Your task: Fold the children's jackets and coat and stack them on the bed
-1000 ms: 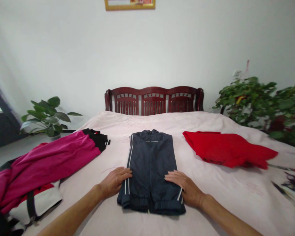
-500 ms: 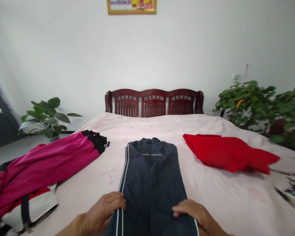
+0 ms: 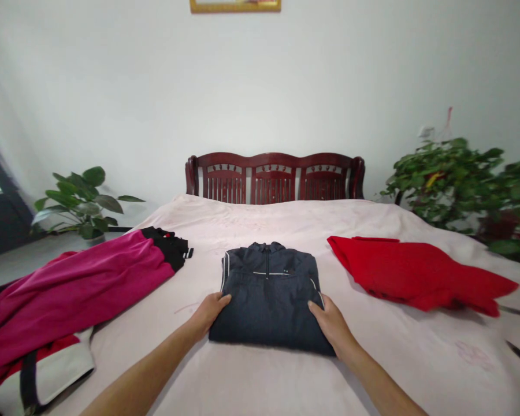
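A dark navy zip jacket [image 3: 266, 315] with white piping lies on the bed in front of me, its lower half folded up over the body. Its collar, zip and a thin white chest line show at the far end. My left hand [image 3: 212, 311] grips the left side of the folded part, thumb on top. On the opposite side my right hand [image 3: 330, 323] grips the right edge the same way. The other fingers of both hands are partly hidden at the sides and beneath the cloth.
A pale pink sheet [image 3: 251, 381] covers the bed. Magenta and black clothing [image 3: 91, 283] lies at left over a white-and-red garment [image 3: 63, 370]; a red garment [image 3: 416, 271] lies at right. Beyond are a wooden headboard [image 3: 273, 179] and potted plants [image 3: 84, 199] on both sides.
The jacket's lower half has been folded away from me over its upper part. Both hands have moved forward and now grip the folded sides. The view has tilted down slightly.
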